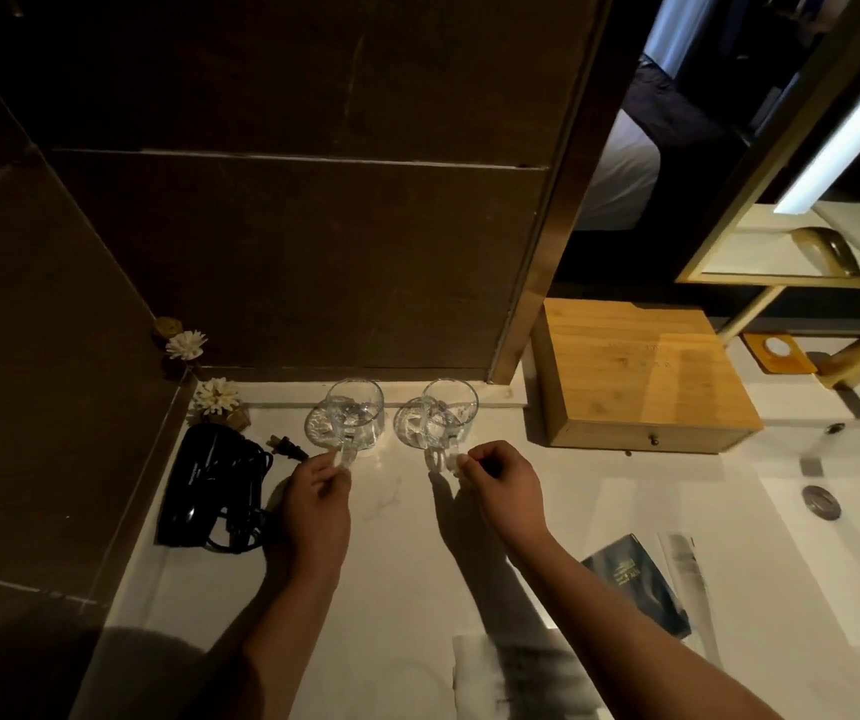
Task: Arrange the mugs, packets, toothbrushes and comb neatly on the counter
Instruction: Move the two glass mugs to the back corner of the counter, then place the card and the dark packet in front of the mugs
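Glass mugs: your left hand [318, 488] pinches left mug [354, 414] handle, right hand [501, 475] pinches right mug [450, 413] handle. Risk: rims clinking, tipping near plug [287, 447].

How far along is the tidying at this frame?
Done: neither mug is finished. In hand: the left hand pinches the left mug handle and the right hand the right mug handle, both upright by the wall. Left: the dark packet and pale packets lie loose near the sink; toothbrushes and comb can't be made out.
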